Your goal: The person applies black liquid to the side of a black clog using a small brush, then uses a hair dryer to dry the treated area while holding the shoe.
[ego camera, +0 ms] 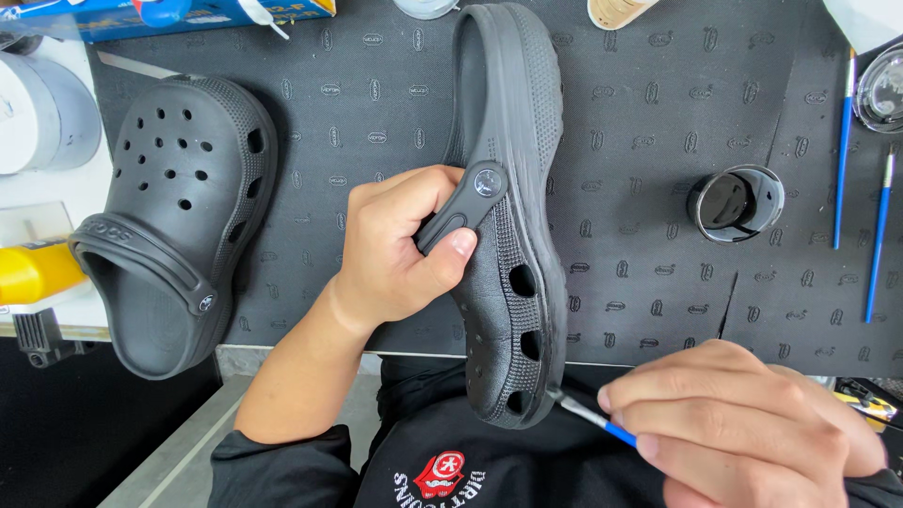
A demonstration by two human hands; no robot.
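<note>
Fingers of the right hand (743,414) pinched shut on a thin blue-handled brush (588,417), its tip touching the sole edge near the toe of a black clog (513,235); left hand (404,249) clasped round that clog's heel strap and side, holding it on edge above the dark mat (649,122). Step in hand, by my judgement: fine touch-up along the sole rim; the next stroke would call for a steady wrist and slow travel along the edge. Second clog (174,216) lying on the mat to the left; small black pot (736,202) to the right, contents unclear; two spare brushes (861,179) partly cut off.

A flat blue box (169,17) lies along the top-left edge.
</note>
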